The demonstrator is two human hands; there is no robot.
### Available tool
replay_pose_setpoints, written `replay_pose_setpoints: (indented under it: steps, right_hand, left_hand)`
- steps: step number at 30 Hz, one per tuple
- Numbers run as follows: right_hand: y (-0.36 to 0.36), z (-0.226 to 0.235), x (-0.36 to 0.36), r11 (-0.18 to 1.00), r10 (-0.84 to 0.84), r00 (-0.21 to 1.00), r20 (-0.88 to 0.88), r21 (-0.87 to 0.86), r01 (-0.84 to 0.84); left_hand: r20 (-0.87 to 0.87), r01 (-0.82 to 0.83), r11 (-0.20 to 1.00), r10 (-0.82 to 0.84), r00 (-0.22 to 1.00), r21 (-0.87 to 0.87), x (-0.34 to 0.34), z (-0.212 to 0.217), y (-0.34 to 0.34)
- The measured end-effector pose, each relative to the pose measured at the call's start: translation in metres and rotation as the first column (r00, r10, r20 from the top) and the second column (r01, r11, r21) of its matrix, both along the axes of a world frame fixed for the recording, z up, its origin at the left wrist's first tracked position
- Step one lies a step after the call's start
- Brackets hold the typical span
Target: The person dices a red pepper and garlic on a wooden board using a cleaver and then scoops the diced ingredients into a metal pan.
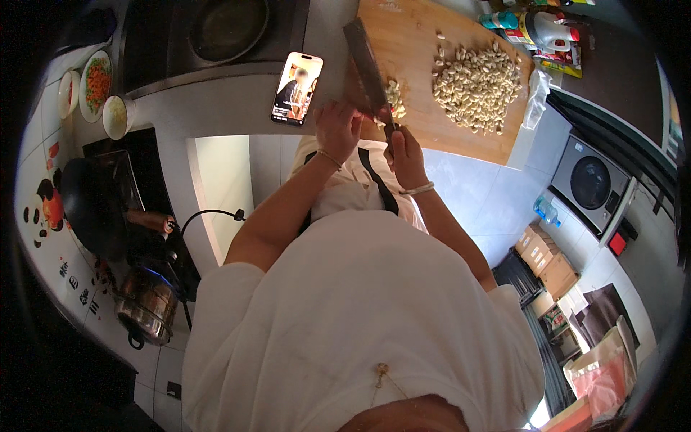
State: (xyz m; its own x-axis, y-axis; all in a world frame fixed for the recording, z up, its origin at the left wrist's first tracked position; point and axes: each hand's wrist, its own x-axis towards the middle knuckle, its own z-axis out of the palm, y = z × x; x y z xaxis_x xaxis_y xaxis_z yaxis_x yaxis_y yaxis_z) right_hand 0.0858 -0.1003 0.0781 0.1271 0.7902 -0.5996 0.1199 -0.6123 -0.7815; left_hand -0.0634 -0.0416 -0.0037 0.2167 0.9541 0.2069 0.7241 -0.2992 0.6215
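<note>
While the right hand grips the cleaver handle, fingers wrapped shut, the left hand rests fingers curled by the small garlic pile on the cutting board. Best keep fingertips tucked, blade vertical. One cleaver, one board, one phone, two piles; big pile uncountable.

The light is bright and even over the middle, warmest on the wooden cutting board, which looks lit from above. The white shirt is pale and slightly washed out. A black fisheye ring darkens every corner, and straight edges of the worktop bend near it. The phone screen glows but is soft. The cleaver seems a little blurred, perhaps from motion
</note>
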Motion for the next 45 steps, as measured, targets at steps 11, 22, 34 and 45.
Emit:
replay_pose_setpoints:
  steps: [11,22,34,45]
  right_hand:
    - [-0.001,0.0,-0.008,0.998,0.031,0.997,0.073,0.049,-0.035]
    - [0.001,-0.002,-0.007,1.0,0.003,1.0,-0.019,0.027,-0.002]
    - [0.011,-0.006,-0.006,1.0,-0.005,0.995,-0.097,0.019,0.007]
    - [-0.006,0.017,0.0,0.999,-0.005,0.992,-0.124,-0.04,0.0]
  left_hand:
    - [0.029,-0.003,1.0,0.004,1.0,-0.029,0.001,-0.001,-0.002]
    - [0.018,-0.026,0.997,0.027,0.999,-0.075,0.003,0.001,-0.005]
    - [0.025,-0.052,0.997,0.053,0.998,-0.05,0.003,0.002,-0.005]
    - [0.097,-0.003,0.999,0.008,0.995,-0.053,-0.004,0.022,0.003]
